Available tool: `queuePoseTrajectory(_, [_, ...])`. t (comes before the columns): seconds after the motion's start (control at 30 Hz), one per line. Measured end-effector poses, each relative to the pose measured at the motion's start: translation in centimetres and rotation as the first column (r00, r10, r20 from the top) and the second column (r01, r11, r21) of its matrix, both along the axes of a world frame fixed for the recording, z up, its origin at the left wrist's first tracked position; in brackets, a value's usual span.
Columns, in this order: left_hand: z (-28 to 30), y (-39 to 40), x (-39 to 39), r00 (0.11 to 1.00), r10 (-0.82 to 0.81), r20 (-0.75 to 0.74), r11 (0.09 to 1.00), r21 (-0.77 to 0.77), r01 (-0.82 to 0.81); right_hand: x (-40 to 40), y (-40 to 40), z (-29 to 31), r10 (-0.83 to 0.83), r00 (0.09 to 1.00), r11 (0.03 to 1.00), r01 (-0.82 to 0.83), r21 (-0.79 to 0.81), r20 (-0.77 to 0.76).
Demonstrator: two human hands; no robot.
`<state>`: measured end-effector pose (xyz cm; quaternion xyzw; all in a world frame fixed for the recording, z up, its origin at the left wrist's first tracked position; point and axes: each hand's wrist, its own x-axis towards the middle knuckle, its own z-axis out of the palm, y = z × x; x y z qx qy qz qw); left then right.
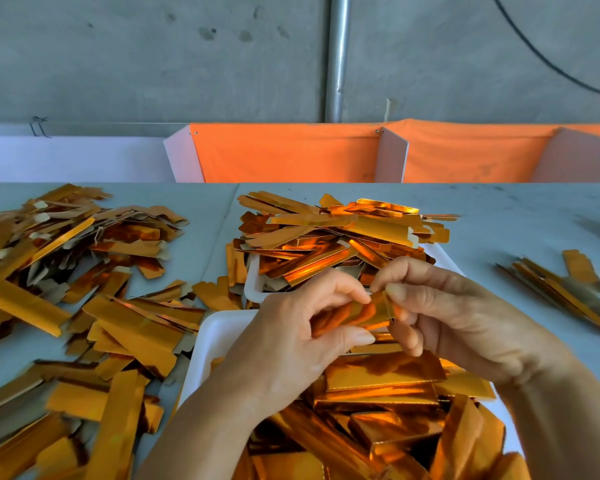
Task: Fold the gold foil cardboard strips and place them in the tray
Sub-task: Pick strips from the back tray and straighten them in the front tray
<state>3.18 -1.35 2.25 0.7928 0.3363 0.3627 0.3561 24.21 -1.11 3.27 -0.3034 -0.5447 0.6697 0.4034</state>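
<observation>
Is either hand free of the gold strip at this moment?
No: the left hand and the right hand both pinch the same gold strip, held above the near white tray.

The near white tray (201,355) is cut off by the bottom edge, its floor buried under folded strips (381,386). The left hand (291,341) covers most of the held strip (368,313).

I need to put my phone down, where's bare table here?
Bare table lies right of the far tray, before the small strip bundle. The left heap and near tray are crowded.
</observation>
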Motion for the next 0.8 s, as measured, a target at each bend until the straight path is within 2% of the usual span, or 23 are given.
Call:
queuePoseTrajectory(0.17, [0.17, -0.07, 0.01, 0.995, -0.06, 0.076, 0.997, -0.033, 0.063, -0.13, 0.08, -0.27, 0.015, 0.998, 1.0, -0.016, -0.017, -0.055])
queuePoseTrajectory(0.37, [0.07, 0.09, 0.11, 0.995, -0.061, 0.083, 0.997, -0.048, 0.065, -0.52, 0.27, -0.56, -0.018, 0.999, 1.0, 0.018, -0.007, -0.04])
queuePoseTrajectory(0.5, [0.05, 0.06, 0.24, 0.995, -0.06, 0.082, 0.997, -0.051, 0.064, -0.42, 0.22, -0.57, 0.013, 0.996, 0.999, -0.017, -0.04, -0.086])
queuePoseTrajectory(0.67, [-0.38, -0.03, 0.58, 0.999, -0.001, 0.053, 1.0, -0.018, 0.002, -0.7, 0.11, -0.41, -0.036, 0.999, 0.999, 0.036, -0.001, -0.025])
queuePoseTrajectory(0.8, [-0.44, 0.1, 0.95, 0.992, 0.127, 0.022, 0.982, 0.138, -0.129, -0.56, 0.08, -0.41, -0.068, 0.998, 0.988, 0.07, -0.135, 0.016])
